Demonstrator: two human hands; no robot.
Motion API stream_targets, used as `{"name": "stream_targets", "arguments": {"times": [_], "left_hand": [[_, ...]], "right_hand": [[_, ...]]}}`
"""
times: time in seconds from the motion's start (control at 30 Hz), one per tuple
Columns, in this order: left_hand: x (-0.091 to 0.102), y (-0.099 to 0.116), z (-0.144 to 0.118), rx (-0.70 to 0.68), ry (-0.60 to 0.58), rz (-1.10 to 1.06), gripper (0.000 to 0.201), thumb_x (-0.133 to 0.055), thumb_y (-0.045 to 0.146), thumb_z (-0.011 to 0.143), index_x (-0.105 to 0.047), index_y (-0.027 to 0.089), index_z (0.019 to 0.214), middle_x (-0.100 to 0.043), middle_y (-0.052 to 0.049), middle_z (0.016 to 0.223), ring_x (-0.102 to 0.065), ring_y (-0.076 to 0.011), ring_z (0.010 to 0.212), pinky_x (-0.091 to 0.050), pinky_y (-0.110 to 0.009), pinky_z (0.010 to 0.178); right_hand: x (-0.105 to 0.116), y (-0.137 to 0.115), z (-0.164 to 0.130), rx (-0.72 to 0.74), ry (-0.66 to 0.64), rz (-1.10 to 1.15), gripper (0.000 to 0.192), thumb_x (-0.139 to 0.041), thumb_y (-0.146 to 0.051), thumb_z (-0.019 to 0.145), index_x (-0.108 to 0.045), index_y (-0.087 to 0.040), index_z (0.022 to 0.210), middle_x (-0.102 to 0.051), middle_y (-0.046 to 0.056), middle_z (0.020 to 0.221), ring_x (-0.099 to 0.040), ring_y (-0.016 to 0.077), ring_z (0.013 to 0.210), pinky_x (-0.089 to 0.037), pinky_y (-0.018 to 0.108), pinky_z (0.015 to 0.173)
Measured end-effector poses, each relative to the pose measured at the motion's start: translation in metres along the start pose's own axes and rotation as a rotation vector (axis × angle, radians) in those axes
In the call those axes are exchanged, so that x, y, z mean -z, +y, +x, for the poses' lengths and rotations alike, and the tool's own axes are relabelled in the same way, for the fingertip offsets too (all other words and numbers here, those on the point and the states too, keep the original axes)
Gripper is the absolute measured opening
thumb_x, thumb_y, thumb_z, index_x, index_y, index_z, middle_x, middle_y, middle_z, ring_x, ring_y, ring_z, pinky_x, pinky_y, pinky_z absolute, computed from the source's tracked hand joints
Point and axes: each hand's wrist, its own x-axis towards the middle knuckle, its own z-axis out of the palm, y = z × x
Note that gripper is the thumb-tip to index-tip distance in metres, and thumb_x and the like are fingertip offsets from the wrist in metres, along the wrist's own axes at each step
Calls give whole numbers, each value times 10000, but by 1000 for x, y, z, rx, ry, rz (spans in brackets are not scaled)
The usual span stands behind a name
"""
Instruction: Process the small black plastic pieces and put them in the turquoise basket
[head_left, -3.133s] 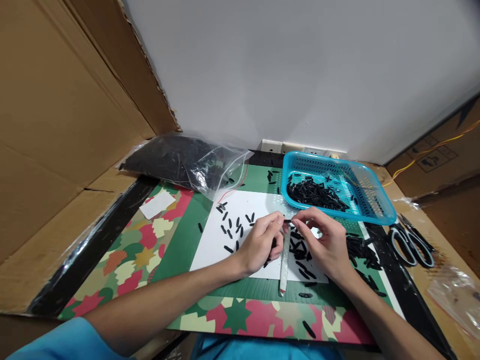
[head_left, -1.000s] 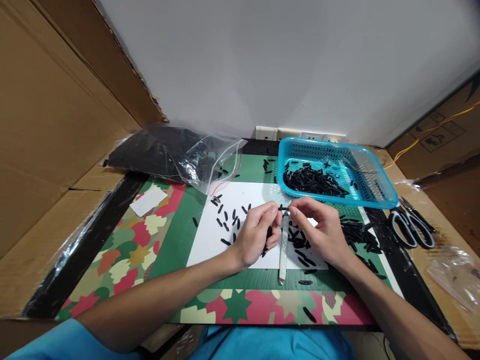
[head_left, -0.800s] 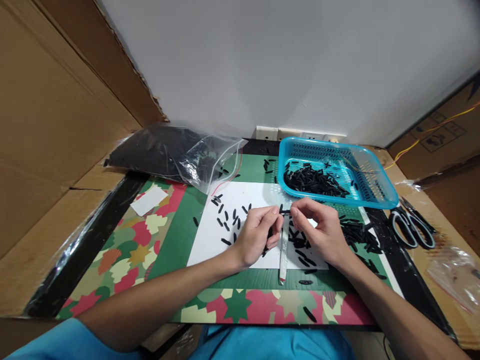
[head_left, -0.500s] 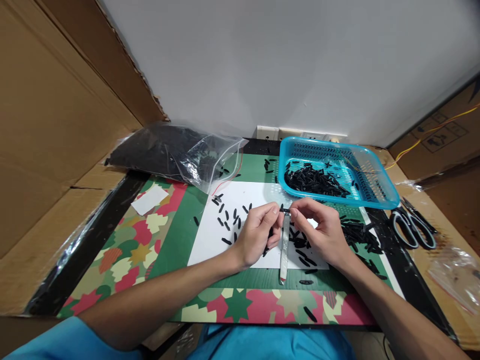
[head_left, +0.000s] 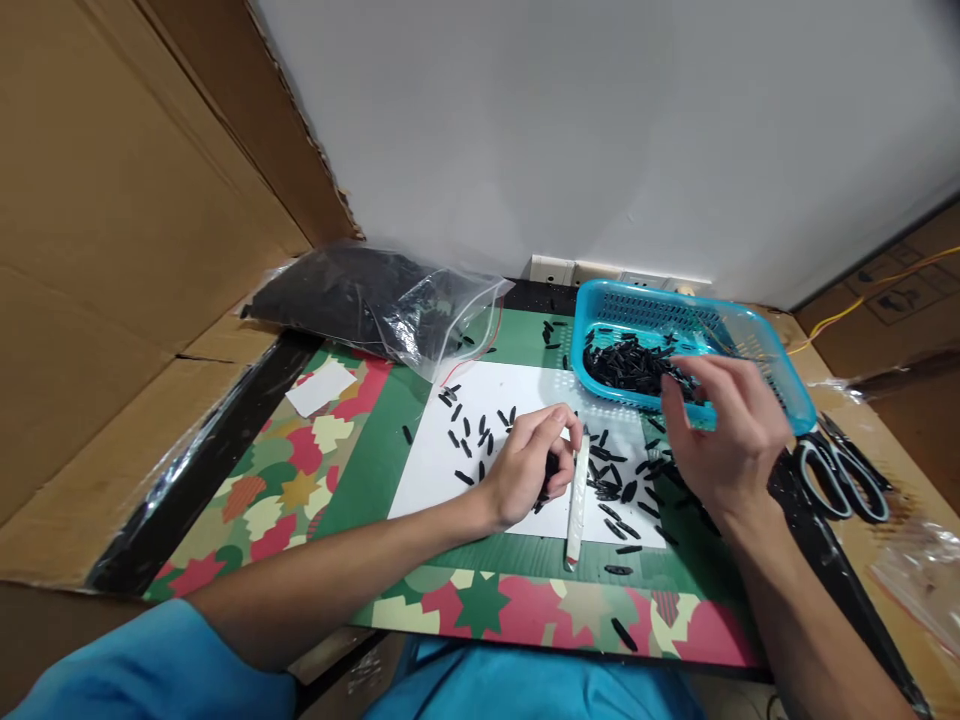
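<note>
The left hand [head_left: 525,468] is curled over the white sheet [head_left: 424,490], its fingers closed around a few black pieces [head_left: 553,470] that show dark in the palm. Just beside its fingertips lies a slim white stick [head_left: 577,505], pointing toward the near edge. The right hand [head_left: 727,425] hangs at the front rim of the blue basket [head_left: 791,395], thumb and forefinger bent toward each other; with the dark heap [head_left: 630,362] behind them, I cannot tell whether they pinch anything. That heap fills the basket's left part, while loose pieces [head_left: 628,492] lie scattered across the sheet and the green mat [head_left: 367,470]. Scissors [head_left: 825,480] rest right of the basket; a clear bag [head_left: 360,300] of black contents lies at the back left.
</note>
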Motion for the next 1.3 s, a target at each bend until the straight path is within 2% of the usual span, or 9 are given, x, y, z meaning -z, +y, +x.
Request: {"name": "stream_targets", "arguments": {"times": [0.13,0.2,0.3,0.5,0.6,0.67,0.87,1.03,1.3], "left_hand": [[0,0,-1,44,11,47,431,-383,607,1056,-529,212,964,-473,73,445,-352,-94,355,-295,-172,381],[0,0,-1,54,23,75,456,-360,635,1056,-530,215,1009,-462,77,447,-369,-103,358,-300,-177,376],[0,0,-2,61,25,133,493,-334,668,1058,-522,216,1001,-438,76,457,-390,-106,371,-304,-184,379],[-1,1,-3,11,-21,191,509,-359,668,1065,-538,200,980,-478,59,541,-423,-87,420,-314,-188,415],[-1,0,-3,17,-16,154,500,-370,667,1062,-533,202,976,-465,66,522,-403,-88,405,-297,-190,413],[0,-1,-2,36,-13,104,484,-370,667,1059,-519,212,988,-444,80,486,-364,-88,384,-284,-186,405],[1,-2,-1,28,-5,20,398,-409,605,1054,-482,225,958,-438,103,426,-310,-85,350,-309,-174,406],[1,-1,-1,-4,-25,-15,412,-451,551,1054,-467,212,821,-417,96,431,-298,-63,351,-306,-170,410],[1,-3,1,-61,-22,-35,416,-492,538,1058,-442,215,801,-425,100,449,-297,-53,355,-311,-169,405]], "right_hand": [[-8,-26,-9,214,-257,310,258,-664,-115,983,-714,-228,1210,-768,110,1028,-730,243,886,-575,354,754],[-13,-39,-15,239,-388,478,204,-643,-111,1010,-720,-200,1176,-770,100,1002,-726,213,839,-562,317,719],[-18,-50,-19,170,-486,599,148,-626,-143,1039,-733,-194,1129,-768,92,1005,-731,214,878,-566,308,763],[-20,-48,-20,-53,-656,720,161,-601,-120,1041,-727,-218,1059,-738,63,1051,-727,190,891,-543,273,768],[-18,-46,-21,-65,-647,743,148,-598,-125,1043,-713,-217,1025,-721,49,999,-705,184,869,-527,278,764],[-17,-46,-19,-85,-579,752,136,-606,-136,1045,-710,-222,1032,-713,43,974,-685,179,850,-517,281,746],[-13,-46,-13,-302,-403,730,73,-682,-210,1018,-712,-224,953,-706,24,887,-622,163,743,-484,284,641],[-15,-44,-14,-418,-404,775,96,-706,-247,1005,-722,-221,914,-695,18,868,-628,161,743,-491,285,637],[-16,-44,-14,-447,-406,785,108,-710,-262,1006,-716,-223,906,-669,-2,841,-594,142,717,-479,276,627]]}}
